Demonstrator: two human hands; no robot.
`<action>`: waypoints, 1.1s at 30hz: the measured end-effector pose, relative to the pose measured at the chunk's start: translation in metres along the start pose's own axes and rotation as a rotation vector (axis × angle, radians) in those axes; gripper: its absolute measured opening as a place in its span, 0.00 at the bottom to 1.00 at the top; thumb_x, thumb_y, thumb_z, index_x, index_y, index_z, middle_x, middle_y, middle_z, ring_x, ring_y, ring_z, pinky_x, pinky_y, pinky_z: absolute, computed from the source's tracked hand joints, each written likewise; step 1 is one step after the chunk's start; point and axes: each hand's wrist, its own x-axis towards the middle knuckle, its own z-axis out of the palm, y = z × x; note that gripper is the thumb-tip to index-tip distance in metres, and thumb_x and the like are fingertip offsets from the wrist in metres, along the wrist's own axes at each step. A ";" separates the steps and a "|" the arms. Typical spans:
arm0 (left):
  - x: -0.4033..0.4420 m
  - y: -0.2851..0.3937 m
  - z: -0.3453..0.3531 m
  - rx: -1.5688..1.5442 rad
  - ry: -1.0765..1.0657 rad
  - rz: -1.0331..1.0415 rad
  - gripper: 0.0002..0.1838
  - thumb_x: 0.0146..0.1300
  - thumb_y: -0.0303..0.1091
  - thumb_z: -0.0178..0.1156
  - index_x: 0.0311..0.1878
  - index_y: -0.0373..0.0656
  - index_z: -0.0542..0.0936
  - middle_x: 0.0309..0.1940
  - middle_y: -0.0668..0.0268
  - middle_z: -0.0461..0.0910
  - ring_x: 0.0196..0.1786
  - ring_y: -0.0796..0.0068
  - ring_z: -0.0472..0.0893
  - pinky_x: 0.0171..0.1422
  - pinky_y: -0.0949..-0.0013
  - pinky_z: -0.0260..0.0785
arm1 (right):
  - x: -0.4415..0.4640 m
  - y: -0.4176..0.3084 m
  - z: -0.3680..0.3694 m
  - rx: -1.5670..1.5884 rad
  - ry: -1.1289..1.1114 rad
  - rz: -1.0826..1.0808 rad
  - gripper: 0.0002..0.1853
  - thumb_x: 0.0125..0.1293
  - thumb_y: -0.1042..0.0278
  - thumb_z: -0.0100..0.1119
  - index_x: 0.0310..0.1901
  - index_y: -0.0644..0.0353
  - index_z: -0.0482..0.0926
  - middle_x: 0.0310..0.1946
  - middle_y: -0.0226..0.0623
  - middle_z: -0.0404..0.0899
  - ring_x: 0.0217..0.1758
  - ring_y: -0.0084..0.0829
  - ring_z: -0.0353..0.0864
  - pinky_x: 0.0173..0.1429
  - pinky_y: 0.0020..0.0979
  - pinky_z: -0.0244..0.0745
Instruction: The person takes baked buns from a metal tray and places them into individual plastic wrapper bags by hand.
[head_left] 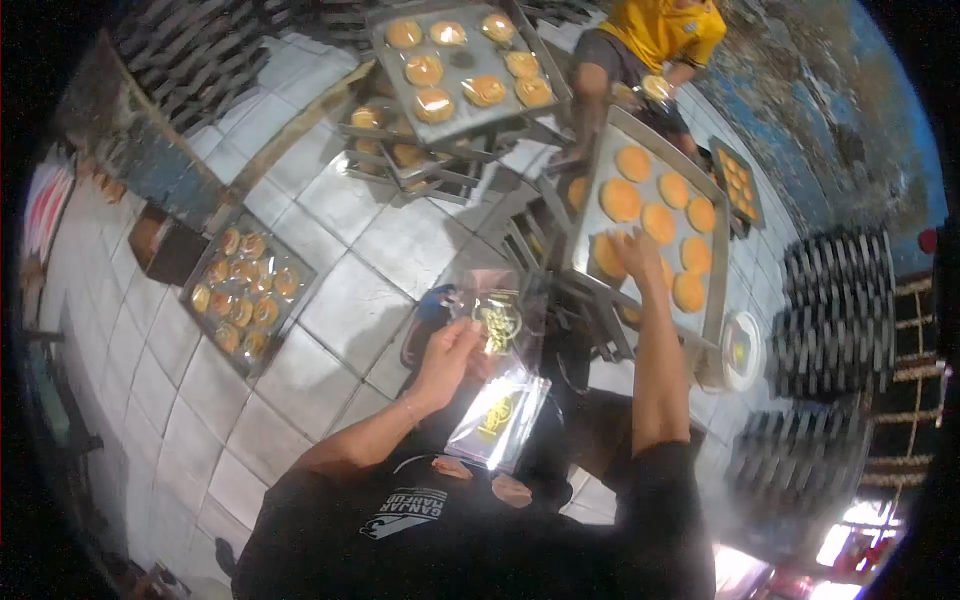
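Observation:
My left hand (449, 362) pinches a clear plastic bag (497, 322) with yellow print, held up in front of my lap. Below it, a stack of similar printed bags (497, 420) lies on my lap. Off to the right, my right hand (640, 258) reaches over a metal baking tray (651, 285), its fingers on a round golden bun (608, 256) at the tray's left side. Several more buns (658, 223) sit in rows on that tray. The fingertips are partly hard to make out against the bun.
Stacked trays at the back carry bagged buns (434, 105). Another tray of bagged buns (250, 290) lies on the tiled floor (350, 300) at left. A white tub (741, 350) stands at right, near dark stacked trays (835, 310). A person in a yellow shirt (665, 30) sits opposite, holding a bun.

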 end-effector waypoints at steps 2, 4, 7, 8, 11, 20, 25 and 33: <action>0.000 0.007 0.000 -0.019 0.007 -0.022 0.14 0.82 0.43 0.55 0.47 0.42 0.79 0.31 0.69 0.80 0.30 0.81 0.83 0.36 0.76 0.78 | -0.031 -0.022 -0.021 -0.100 0.181 -0.129 0.42 0.66 0.38 0.66 0.64 0.74 0.77 0.55 0.69 0.82 0.59 0.59 0.84 0.65 0.51 0.76; 0.001 0.002 -0.003 -0.130 -0.019 -0.018 0.14 0.82 0.43 0.55 0.47 0.41 0.79 0.34 0.67 0.81 0.34 0.79 0.85 0.38 0.73 0.80 | -0.058 -0.041 -0.024 -0.234 0.187 -0.181 0.39 0.63 0.42 0.71 0.62 0.71 0.78 0.51 0.63 0.84 0.54 0.57 0.85 0.61 0.50 0.78; 0.007 0.009 0.002 -0.166 -0.064 -0.059 0.13 0.82 0.40 0.53 0.53 0.40 0.77 0.45 0.58 0.85 0.43 0.68 0.88 0.46 0.65 0.83 | -0.092 -0.054 -0.029 0.256 -0.025 -0.092 0.28 0.66 0.50 0.72 0.57 0.65 0.78 0.44 0.50 0.86 0.50 0.43 0.85 0.56 0.43 0.77; 0.009 0.019 0.008 -0.229 -0.053 -0.095 0.13 0.82 0.39 0.52 0.55 0.40 0.76 0.49 0.56 0.86 0.47 0.64 0.89 0.49 0.62 0.83 | -0.099 -0.050 -0.036 0.259 -0.011 -0.087 0.28 0.66 0.50 0.72 0.57 0.65 0.78 0.44 0.50 0.86 0.50 0.43 0.85 0.56 0.43 0.77; 0.023 0.034 0.010 -0.302 0.069 -0.111 0.12 0.80 0.39 0.53 0.55 0.42 0.78 0.51 0.54 0.87 0.51 0.63 0.87 0.56 0.59 0.81 | -0.145 -0.097 -0.073 0.552 0.124 0.059 0.28 0.66 0.54 0.72 0.60 0.64 0.77 0.50 0.45 0.86 0.54 0.36 0.85 0.58 0.39 0.78; 0.049 0.053 0.055 -0.265 0.105 -0.057 0.10 0.72 0.33 0.65 0.51 0.39 0.79 0.45 0.58 0.83 0.47 0.60 0.88 0.51 0.57 0.85 | -0.293 -0.161 -0.027 0.500 0.242 -0.652 0.25 0.57 0.82 0.72 0.57 0.62 0.77 0.58 0.46 0.80 0.62 0.46 0.82 0.67 0.41 0.78; 0.019 0.053 0.078 -0.310 -0.217 -0.378 0.20 0.80 0.47 0.51 0.61 0.42 0.80 0.58 0.62 0.84 0.57 0.66 0.85 0.64 0.61 0.77 | -0.280 -0.140 -0.023 0.368 0.507 -0.627 0.24 0.50 0.86 0.68 0.51 0.62 0.78 0.55 0.47 0.81 0.61 0.52 0.81 0.71 0.50 0.74; 0.023 0.031 0.021 -0.466 -0.211 -0.244 0.23 0.80 0.48 0.50 0.66 0.41 0.77 0.59 0.61 0.84 0.61 0.62 0.83 0.68 0.58 0.75 | -0.298 -0.179 0.030 0.316 0.191 -0.550 0.33 0.58 0.80 0.64 0.68 0.64 0.73 0.62 0.52 0.80 0.70 0.51 0.77 0.81 0.61 0.55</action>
